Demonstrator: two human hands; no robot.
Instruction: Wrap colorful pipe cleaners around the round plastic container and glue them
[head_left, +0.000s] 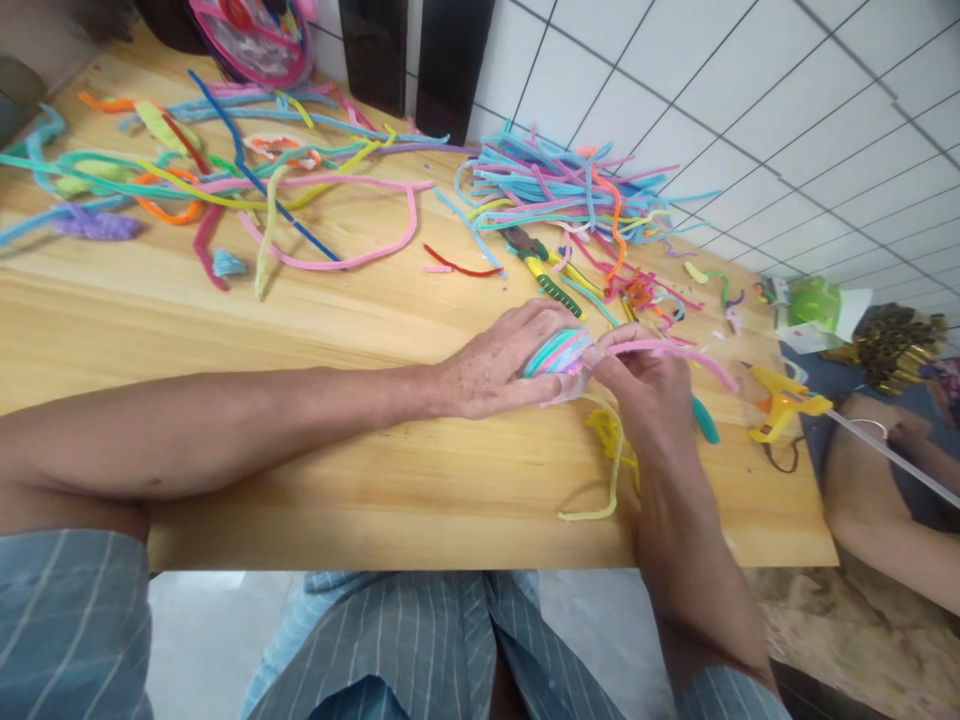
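Observation:
My left hand [510,362] is closed around a bundle of coiled pipe cleaners [556,352] striped in teal, pink, lilac and pale blue. Against the right side of that bundle, my right hand [646,378] pinches a pink pipe cleaner [694,356], whose free end sticks out to the right. A pale yellow pipe cleaner [616,470] trails from below the hands toward the table's front edge. Yellow-and-black handled pliers [551,283] lie just beyond my left hand. Part of a yellow object [602,432] shows beside my right wrist.
A heap of blue and pink pipe cleaners [555,180] lies at the back by the tiled wall. More loose ones, such as a dark blue pipe cleaner [289,215], spread over the left. A yellow glue gun [784,402] rests at right, near another person's arm [877,500].

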